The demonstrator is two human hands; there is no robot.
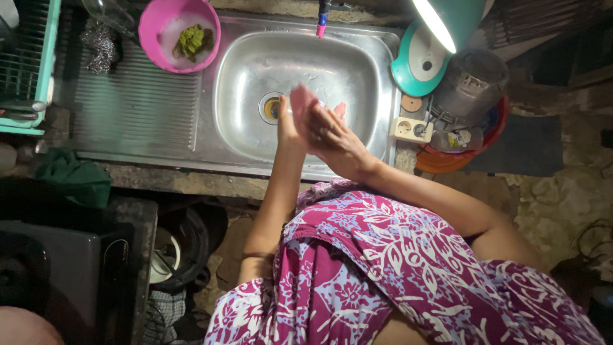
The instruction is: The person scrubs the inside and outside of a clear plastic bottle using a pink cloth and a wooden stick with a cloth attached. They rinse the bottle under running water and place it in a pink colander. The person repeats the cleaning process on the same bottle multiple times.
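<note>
Over the steel sink basin, my two hands are pressed together. My left hand is held flat with its fingers pointing away from me and the palm turned right. My right hand lies against that palm, with its fingers laid across it. I see nothing held in either hand. The drain sits just left of them. A tap with a pink tip hangs above the basin's far edge. No water stream is visible.
A pink bowl holding a green scouring pad stands on the ribbed drainboard, beside a steel wool ball. A green rack is at far left. A white socket block and a grey pot in a red tub stand at right.
</note>
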